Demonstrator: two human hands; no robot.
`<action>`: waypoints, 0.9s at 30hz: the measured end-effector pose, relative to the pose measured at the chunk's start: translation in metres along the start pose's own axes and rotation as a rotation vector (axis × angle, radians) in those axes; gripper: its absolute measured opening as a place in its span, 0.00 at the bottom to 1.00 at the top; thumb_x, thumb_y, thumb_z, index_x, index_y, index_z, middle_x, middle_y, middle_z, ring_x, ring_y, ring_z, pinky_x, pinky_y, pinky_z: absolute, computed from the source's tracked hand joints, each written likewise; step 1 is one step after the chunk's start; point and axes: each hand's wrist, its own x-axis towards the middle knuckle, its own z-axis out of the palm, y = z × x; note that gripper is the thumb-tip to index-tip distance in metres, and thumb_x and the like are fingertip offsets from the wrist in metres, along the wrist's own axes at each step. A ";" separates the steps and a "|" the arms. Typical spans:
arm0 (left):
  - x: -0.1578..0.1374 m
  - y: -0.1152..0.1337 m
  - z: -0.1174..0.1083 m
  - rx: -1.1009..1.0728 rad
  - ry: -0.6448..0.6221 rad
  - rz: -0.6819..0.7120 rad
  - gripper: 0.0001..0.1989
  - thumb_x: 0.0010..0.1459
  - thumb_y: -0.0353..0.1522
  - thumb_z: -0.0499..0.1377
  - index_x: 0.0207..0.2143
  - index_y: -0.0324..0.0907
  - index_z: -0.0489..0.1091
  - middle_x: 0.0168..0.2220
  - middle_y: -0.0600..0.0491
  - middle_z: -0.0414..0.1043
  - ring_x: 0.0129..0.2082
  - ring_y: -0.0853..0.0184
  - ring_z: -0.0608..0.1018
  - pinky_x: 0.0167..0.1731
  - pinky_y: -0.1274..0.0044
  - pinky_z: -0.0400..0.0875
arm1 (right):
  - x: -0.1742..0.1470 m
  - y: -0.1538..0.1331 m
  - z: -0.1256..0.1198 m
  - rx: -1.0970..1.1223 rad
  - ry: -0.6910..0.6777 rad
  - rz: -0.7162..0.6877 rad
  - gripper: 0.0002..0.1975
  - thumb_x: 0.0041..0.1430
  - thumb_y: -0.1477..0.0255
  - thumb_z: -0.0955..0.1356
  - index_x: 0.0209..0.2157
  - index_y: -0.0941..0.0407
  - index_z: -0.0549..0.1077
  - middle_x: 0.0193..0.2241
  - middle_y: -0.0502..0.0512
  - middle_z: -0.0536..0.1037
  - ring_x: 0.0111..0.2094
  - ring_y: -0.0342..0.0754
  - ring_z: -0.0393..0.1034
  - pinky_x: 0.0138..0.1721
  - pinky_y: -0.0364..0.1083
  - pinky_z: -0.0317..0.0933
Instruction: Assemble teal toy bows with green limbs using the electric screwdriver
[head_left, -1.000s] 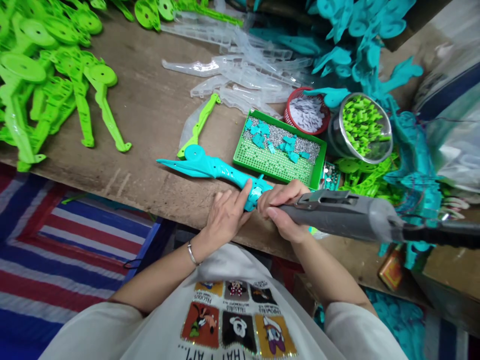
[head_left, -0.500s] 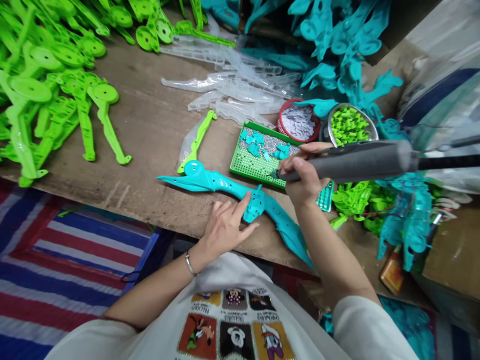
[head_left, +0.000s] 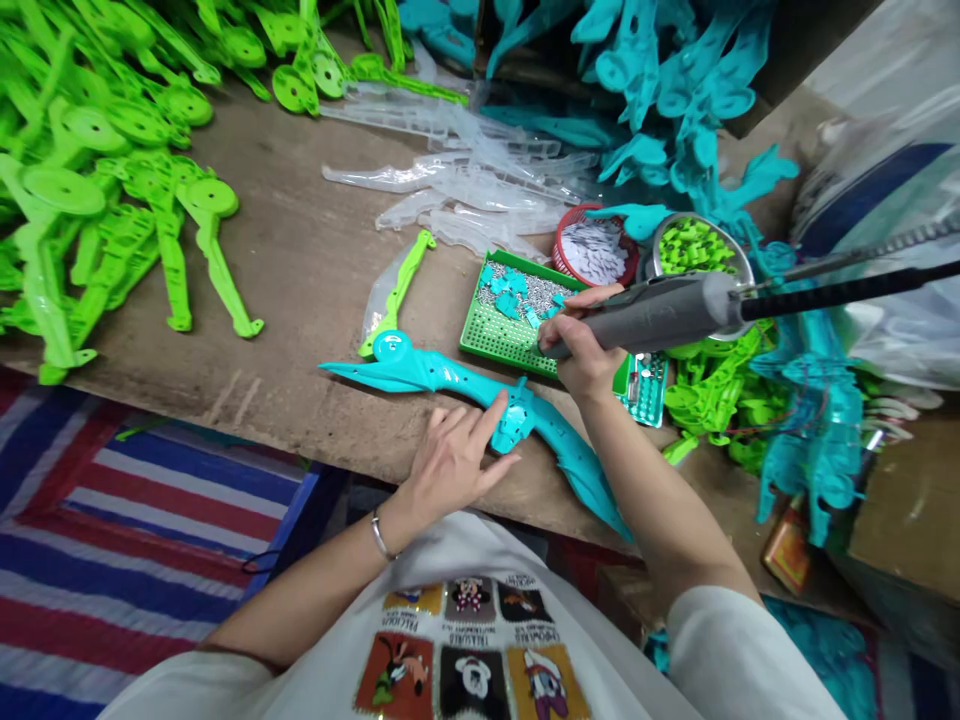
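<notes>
My right hand (head_left: 581,345) is closed round a grey electric screwdriver (head_left: 652,315), held over the near right part of a green perforated tray (head_left: 499,340). Small screws and turquoise plastic pieces (head_left: 508,303) lie in that tray. A long turquoise plastic bow-shaped toy part (head_left: 465,385) lies along the table's front edge. My left hand (head_left: 457,455) is open beside its middle, index fingertip touching it near the moulded head (head_left: 513,424). At its left end a lime-green arm with a clear piece (head_left: 397,295) joins or overlaps it; which one I cannot tell.
Lime-green parts (head_left: 90,200) heap up on the left, clear plastic pieces (head_left: 480,180) at the back. A red basket (head_left: 574,270) of white bits and a metal bowl (head_left: 746,265) of green pieces stand behind the tray. Turquoise parts (head_left: 817,430) pile up at the right.
My right hand has moved a little left with the screwdriver, uncovering more of the small turquoise tray beside it. The left hand stays at the toy part.
</notes>
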 end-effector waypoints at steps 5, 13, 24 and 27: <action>0.002 -0.001 -0.003 -0.013 -0.080 0.062 0.36 0.67 0.48 0.55 0.69 0.38 0.53 0.42 0.49 0.74 0.42 0.57 0.74 0.42 0.66 0.60 | 0.000 -0.018 0.005 0.047 0.032 -0.036 0.10 0.53 0.68 0.74 0.36 0.52 0.71 0.18 0.42 0.70 0.16 0.43 0.65 0.22 0.46 0.62; 0.002 0.000 -0.005 -0.042 -0.117 0.073 0.36 0.64 0.47 0.60 0.67 0.41 0.55 0.50 0.47 0.75 0.49 0.54 0.74 0.47 0.65 0.62 | -0.033 -0.052 0.042 0.191 -0.218 -0.040 0.10 0.56 0.70 0.72 0.41 0.49 0.72 0.18 0.43 0.72 0.17 0.46 0.66 0.22 0.48 0.66; 0.003 -0.001 -0.005 -0.075 -0.112 0.056 0.35 0.61 0.47 0.64 0.64 0.40 0.60 0.48 0.46 0.76 0.48 0.53 0.75 0.47 0.64 0.64 | -0.041 -0.025 0.046 0.093 -0.272 0.054 0.13 0.58 0.65 0.72 0.41 0.48 0.66 0.19 0.42 0.70 0.19 0.46 0.67 0.23 0.49 0.65; 0.002 -0.001 -0.003 -0.070 -0.103 0.054 0.36 0.60 0.47 0.64 0.63 0.40 0.61 0.48 0.46 0.76 0.48 0.52 0.75 0.47 0.63 0.64 | -0.042 -0.020 0.042 0.082 -0.318 0.092 0.13 0.56 0.66 0.73 0.39 0.49 0.66 0.20 0.42 0.72 0.19 0.46 0.68 0.23 0.49 0.66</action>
